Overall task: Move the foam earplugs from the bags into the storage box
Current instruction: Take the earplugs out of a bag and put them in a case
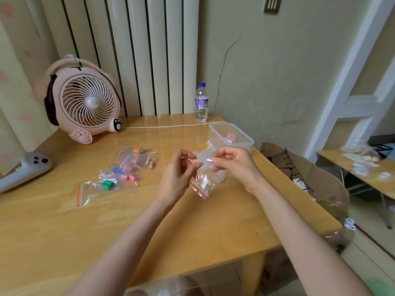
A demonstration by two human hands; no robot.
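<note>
the table (64, 221) is glossy varnished wood, the bags (119, 174) are thin crinkly clear plastic, the box (215, 133) is smooth see-through plastic too, the fan (85, 99) looks like smooth pink plastic, and the earplugs (106, 185) look like matt foam

My wooden bench (192, 227) carries a pink fan (85, 99) at its far left corner. A white cord (171, 125) runs from the fan along the back edge towards an upright water bottle (201, 103). Just in front of the bottle sits the clear storage box (239, 144), with a few pink earplugs (230, 138) inside. Left of centre lies a heap of small bags (126, 167) holding coloured plugs, and a grey controller (25, 167) rests at the left edge.
</note>
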